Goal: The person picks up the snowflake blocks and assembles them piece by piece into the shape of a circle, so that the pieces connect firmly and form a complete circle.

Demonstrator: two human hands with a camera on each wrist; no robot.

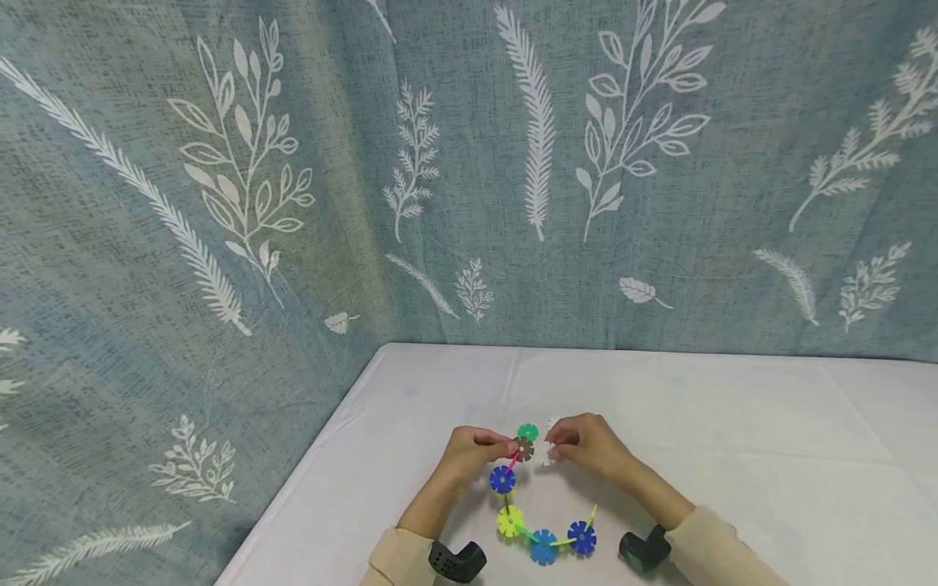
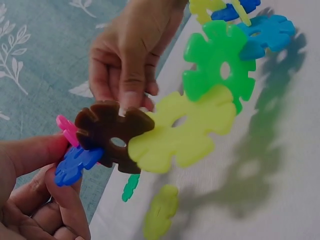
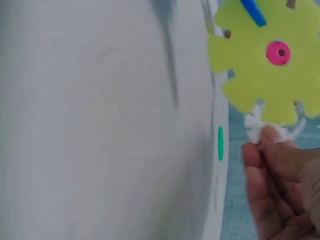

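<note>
Curved chain of colourful plastic snowflake discs (image 1: 543,521) mostly linked; left hand (image 1: 469,456) pinching brown notched disc (image 1: 523,448), right hand (image 1: 586,446) pinching white notched disc (image 1: 548,443), unjoined.

Perhaps a home: leaf-print curtain (image 1: 469,163), table (image 1: 733,423).

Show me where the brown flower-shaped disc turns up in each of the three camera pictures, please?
Head view: the brown disc sits low in the middle, at the top end of the chain, pinched by the left hand.
Left wrist view: large, left of centre, slotted into a yellow-green disc.
Right wrist view: not clearly in it; only small brown bits edge a yellow-green disc.
Shared landmark: the white tabletop.
</note>
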